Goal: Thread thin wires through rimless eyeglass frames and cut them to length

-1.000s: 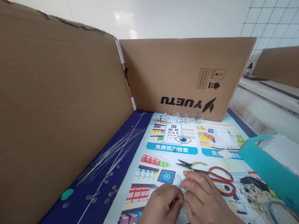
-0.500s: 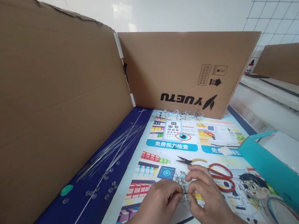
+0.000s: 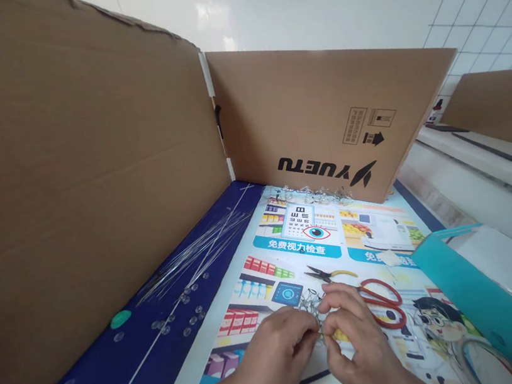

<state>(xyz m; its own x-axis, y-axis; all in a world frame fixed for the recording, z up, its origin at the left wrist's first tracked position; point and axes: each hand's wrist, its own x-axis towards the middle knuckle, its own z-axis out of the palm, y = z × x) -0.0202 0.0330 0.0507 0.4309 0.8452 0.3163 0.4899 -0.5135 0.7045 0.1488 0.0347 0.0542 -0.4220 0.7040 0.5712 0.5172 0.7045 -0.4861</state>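
My left hand (image 3: 279, 354) and my right hand (image 3: 358, 343) meet low in the middle of the view, fingertips pinched together on a small tangle of thin wire and clear beads (image 3: 311, 309). Just beyond my right hand lie red-handled scissors (image 3: 382, 302) and small yellow-handled pliers (image 3: 330, 272). All of this rests on a colourful printed poster (image 3: 293, 250) that covers the table.
Tall cardboard panels (image 3: 82, 178) wall off the left and back. A bundle of thin straight wires (image 3: 198, 254), loose clear beads (image 3: 178, 317) and a green disc (image 3: 120, 319) lie on the blue strip at left. A teal box (image 3: 482, 306) stands at right.
Both hands have shifted slightly toward me and turned the wire piece between the fingertips; the tangle now shows above the fingers. The view has drifted a little.
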